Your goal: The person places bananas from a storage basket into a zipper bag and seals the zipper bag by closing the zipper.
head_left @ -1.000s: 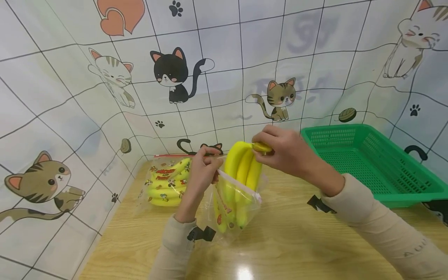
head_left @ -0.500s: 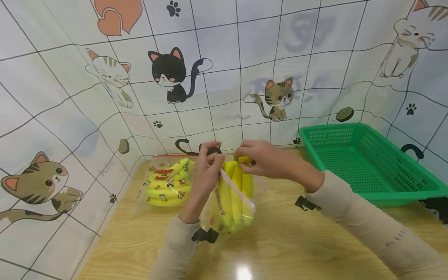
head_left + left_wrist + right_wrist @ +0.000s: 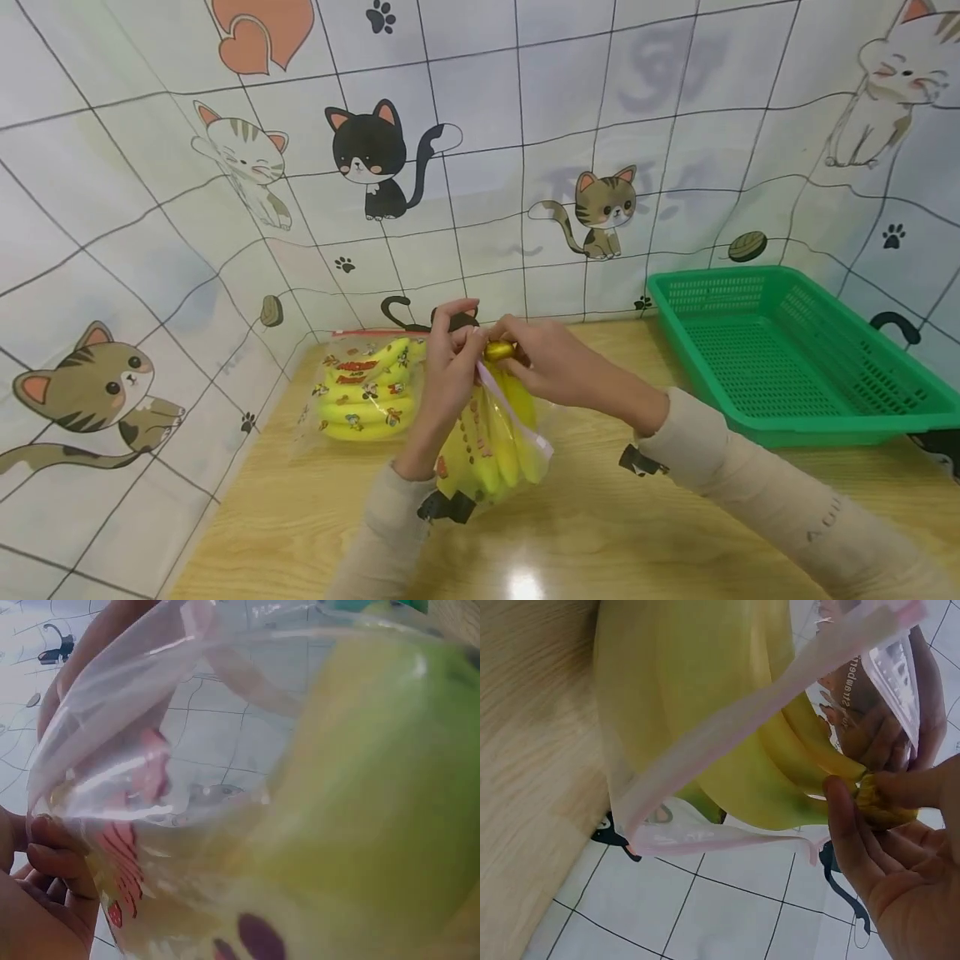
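Note:
A bunch of yellow bananas (image 3: 504, 454) hangs inside a clear zip bag (image 3: 538, 446) with a pale pink zip strip and red print. My left hand (image 3: 452, 367) pinches the bag's edge at its upper left. With thumb and fingers, my right hand (image 3: 551, 362) grips the bunch by its stem, which sticks up at the bag's mouth. In the right wrist view the bananas (image 3: 705, 697) run down into the bag behind the pink strip (image 3: 757, 712). The left wrist view shows the bag's clear wall close up, with the left fingers (image 3: 56, 851) at its edge.
A second printed bag of bananas (image 3: 363, 400) with a red zip lies on the wooden table (image 3: 600, 517), left of the hands. A green plastic basket (image 3: 780, 367) stands at the right. Cat-patterned sheeting (image 3: 487, 167) rises behind the table and at its sides.
The right hand has moved left and down with the bananas, carrying them deeper into the bag, and is now close beside the left hand. The left hand keeps its pinch on the bag.

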Tool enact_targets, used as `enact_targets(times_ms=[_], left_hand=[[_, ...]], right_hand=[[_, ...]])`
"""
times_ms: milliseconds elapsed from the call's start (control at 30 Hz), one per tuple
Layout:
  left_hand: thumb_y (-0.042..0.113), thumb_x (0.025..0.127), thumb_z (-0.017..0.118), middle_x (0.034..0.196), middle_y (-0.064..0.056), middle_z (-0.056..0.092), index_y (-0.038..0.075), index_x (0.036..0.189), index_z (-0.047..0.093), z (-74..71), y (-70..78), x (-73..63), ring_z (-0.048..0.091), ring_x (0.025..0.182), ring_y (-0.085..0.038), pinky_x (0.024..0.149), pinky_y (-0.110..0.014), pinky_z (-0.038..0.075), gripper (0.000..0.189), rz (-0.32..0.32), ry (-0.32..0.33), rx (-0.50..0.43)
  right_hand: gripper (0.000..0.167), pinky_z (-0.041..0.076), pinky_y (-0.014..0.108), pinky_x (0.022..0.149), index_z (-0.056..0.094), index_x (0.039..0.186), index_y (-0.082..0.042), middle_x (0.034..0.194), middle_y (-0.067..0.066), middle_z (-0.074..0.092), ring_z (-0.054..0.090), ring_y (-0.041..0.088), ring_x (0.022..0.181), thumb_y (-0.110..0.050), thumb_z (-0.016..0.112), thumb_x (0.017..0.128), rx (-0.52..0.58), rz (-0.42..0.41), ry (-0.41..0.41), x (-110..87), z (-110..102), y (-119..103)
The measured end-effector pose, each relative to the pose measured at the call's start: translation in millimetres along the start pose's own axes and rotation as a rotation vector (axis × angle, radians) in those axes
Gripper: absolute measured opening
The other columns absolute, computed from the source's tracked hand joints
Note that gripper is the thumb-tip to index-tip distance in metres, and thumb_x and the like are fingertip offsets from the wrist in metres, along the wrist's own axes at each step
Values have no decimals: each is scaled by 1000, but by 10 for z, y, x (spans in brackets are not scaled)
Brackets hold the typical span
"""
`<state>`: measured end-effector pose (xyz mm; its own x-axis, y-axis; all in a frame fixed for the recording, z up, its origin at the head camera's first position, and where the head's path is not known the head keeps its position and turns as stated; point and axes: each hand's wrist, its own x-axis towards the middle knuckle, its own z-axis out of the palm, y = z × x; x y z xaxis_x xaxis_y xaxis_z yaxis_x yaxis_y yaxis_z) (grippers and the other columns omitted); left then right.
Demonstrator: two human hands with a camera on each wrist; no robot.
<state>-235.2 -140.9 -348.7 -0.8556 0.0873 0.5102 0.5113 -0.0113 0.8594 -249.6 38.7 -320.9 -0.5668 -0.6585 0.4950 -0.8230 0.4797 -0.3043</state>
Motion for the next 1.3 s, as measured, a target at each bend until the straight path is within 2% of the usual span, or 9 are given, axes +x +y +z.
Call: enact_targets(times_ms=[200,300,400,533,767,933,1033,1133,1300], left_hand=[[4,105,49,59,2,38,13,144,44,4,40,9,31,42,-12,41,-25,30,39,22,-40,1],[5,105,50,58,2,37,15,143,45,4,46,3,30,42,-11,41,-25,28,40,12,-50,-5],[4,104,51,58,2,38,16,143,47,-10,62,-5,31,41,-12,41,-26,30,41,12,-64,12],[1,102,51,58,2,37,15,142,48,-18,93,-12,32,42,-13,42,-27,32,42,22,-63,26],[3,103,53,60,4,38,14,142,48,-18,147,-17,33,45,-11,44,-25,32,41,-20,-69,-26],[3,103,53,58,4,39,14,141,49,-31,165,-16,31,44,-11,42,-25,29,40,-26,-59,-55],[4,104,53,58,5,39,15,139,50,-41,154,-13,31,43,-11,42,-25,28,37,-48,-30,-63],[6,104,54,57,6,40,15,135,53,-57,142,-4,31,43,-10,42,-24,28,32,-61,29,-63],[11,105,56,57,6,39,11,131,56,-122,160,23,32,43,-10,41,-23,27,27,-37,153,-62]], right_hand=[[27,47,17,56,74,122,-11,100,5,81,62,5,60,-9,74,95,-6,20,108,-31,135,26],[25,36,16,50,76,120,-11,85,3,79,46,2,51,-10,74,95,-111,19,143,-47,217,-8],[16,25,16,49,75,113,-9,58,-5,58,30,2,47,-11,71,97,-235,17,138,-36,271,-88],[6,19,18,48,66,98,-10,55,-7,27,23,6,46,-15,65,102,-307,35,117,13,304,-169],[10,21,19,50,71,87,-14,51,-6,34,26,6,47,-16,75,95,-227,125,201,64,350,-150],[24,15,20,48,68,72,-15,49,-7,31,22,5,46,-21,79,92,-331,115,274,102,422,-131],[21,13,21,48,71,75,-16,49,-6,31,21,6,47,-25,78,93,-379,111,248,119,420,-106],[11,16,21,48,82,94,-17,49,-5,46,24,7,47,-27,77,94,-286,117,164,118,313,-65],[14,43,23,46,82,106,-15,73,-1,75,52,5,46,-21,71,98,132,198,120,-22,-11,10]])
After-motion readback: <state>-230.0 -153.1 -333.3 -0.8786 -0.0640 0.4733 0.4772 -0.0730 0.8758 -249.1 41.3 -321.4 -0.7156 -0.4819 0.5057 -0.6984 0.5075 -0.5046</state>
